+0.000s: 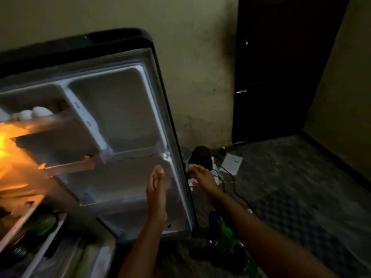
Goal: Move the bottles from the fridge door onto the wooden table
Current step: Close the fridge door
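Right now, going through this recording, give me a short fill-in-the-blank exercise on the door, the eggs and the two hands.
1. The door stands ____.
2. The eggs sit in a shelf in the door's ____ half.
3. The right hand grips the door's outer ____.
4. The left hand holds nothing, and its fingers are ____.

Missing words: open; upper; edge; straight.

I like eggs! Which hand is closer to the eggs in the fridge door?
Left. The left hand is flat inside the fridge door, below and right of the eggs. The right hand holds the door's outer edge, even farther right.
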Tool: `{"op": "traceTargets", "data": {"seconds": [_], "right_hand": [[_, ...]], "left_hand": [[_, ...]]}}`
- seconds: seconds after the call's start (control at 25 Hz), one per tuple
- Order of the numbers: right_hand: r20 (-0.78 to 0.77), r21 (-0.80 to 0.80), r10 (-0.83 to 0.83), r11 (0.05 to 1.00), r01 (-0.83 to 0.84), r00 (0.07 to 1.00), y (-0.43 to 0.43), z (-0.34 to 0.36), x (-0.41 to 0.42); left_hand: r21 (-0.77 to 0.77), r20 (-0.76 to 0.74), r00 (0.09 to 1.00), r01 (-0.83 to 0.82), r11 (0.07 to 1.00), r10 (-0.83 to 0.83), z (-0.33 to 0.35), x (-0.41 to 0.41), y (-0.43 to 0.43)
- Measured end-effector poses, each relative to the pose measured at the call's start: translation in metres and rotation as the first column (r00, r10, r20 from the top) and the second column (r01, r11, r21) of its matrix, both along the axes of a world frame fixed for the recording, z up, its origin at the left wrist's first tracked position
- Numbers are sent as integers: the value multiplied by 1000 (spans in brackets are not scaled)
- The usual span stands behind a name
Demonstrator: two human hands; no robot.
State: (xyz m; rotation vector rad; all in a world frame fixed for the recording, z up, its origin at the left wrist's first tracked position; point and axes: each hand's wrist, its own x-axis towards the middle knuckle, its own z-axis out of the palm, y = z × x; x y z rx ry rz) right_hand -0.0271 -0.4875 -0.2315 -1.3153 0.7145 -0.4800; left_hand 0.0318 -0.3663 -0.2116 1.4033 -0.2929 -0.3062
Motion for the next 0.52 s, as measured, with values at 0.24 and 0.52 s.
{"op": "traceTargets", "data": {"seconds": [0.24, 0.52], "right_hand": [[118, -157, 97, 985, -78, 988, -48, 57, 93], [174, -210, 278, 948, -240, 945, -83, 89, 139]], "left_hand": [[2, 260, 948, -188, 982, 181, 49, 39, -23], [-58, 221, 885, -407, 912, 409, 74, 49, -86]]}}
